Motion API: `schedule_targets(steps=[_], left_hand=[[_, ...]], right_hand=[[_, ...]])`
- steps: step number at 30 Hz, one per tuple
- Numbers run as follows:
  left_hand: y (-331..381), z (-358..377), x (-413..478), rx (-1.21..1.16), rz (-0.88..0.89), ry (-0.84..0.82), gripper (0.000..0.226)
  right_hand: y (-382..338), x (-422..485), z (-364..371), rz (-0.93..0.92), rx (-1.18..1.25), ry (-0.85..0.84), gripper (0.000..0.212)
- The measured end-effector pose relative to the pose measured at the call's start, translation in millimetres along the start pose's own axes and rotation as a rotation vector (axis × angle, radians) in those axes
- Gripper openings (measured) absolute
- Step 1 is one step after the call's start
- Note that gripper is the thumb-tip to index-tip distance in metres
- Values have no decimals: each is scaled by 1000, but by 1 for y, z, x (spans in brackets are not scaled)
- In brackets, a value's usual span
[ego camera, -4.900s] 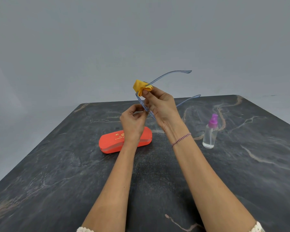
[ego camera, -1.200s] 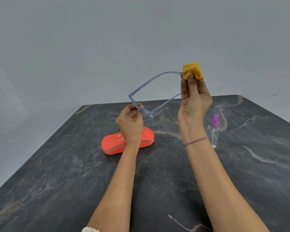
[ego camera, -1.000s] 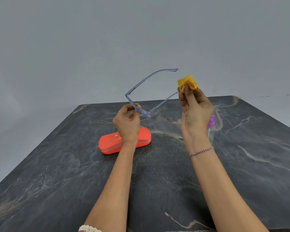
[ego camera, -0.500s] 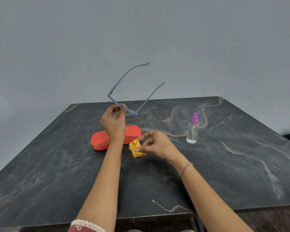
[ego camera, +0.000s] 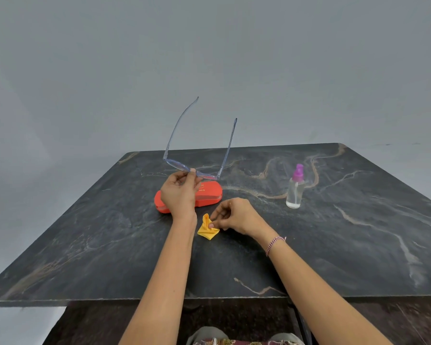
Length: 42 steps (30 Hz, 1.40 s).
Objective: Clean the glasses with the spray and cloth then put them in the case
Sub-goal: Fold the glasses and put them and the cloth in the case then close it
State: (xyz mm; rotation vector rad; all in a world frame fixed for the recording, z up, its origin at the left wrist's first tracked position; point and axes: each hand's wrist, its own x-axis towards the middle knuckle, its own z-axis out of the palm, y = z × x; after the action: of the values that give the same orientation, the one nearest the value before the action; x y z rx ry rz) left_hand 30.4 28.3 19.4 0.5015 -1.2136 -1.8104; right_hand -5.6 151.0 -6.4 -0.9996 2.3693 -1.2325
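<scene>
My left hand [ego camera: 179, 192] pinches the front of the clear blue-grey glasses [ego camera: 171, 143] above the table, their two temple arms unfolded and pointing up and away. Behind that hand lies the closed orange case [ego camera: 209, 194], partly hidden by it. The crumpled yellow cloth [ego camera: 207, 228] sits on the table just in front of the case. My right hand [ego camera: 237, 216] is low over the table with its fingertips pinching the cloth's right edge. The spray bottle [ego camera: 295, 188], clear with a purple top, stands upright to the right.
Everything sits on a dark marbled table [ego camera: 358, 232] whose near edge runs across the bottom of the view. A plain grey wall is behind it. My knees show below the table edge.
My right hand has come down from the temple arm with the cloth, which now rests on the table. The left hand has tilted the glasses so the arms point upward.
</scene>
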Motion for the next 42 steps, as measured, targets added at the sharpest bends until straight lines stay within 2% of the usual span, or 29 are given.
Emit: schedule_targets(steps=[3,10,15,17,24,28,33,38,40,42], left_hand=[[5,-2,-5,-30,-60,4,14],[10,-4,-17,-57,-151,8,7],[6,-2,-22,-90,-201,-17,6],[5,0,-27,-104,-223,-20,7],[-1,7,-43,-163,-294,-83,7],[-7,7,-43,-105,-308,-114,6],[-4,5,-43,82,-201,-233,10],[-1,5,-43,122,-183,-333,17],[4,3,-43,68,-204,-306,25],[11,-1,-41,-23,-217,-245,21]], right_hand=[[4,0,1,-14,7,55,6],[10,-9,-13,70,96,178,15],[6,-15,-14,55,513,598,18],[1,-17,-14,37,659,681,18],[-4,-16,-17,61,802,716,30],[-1,-18,-21,55,801,714,27],[6,-19,-21,73,800,756,22],[6,-17,-20,61,807,799,20],[6,-18,-23,53,813,791,20],[8,-20,-27,51,812,776,19]])
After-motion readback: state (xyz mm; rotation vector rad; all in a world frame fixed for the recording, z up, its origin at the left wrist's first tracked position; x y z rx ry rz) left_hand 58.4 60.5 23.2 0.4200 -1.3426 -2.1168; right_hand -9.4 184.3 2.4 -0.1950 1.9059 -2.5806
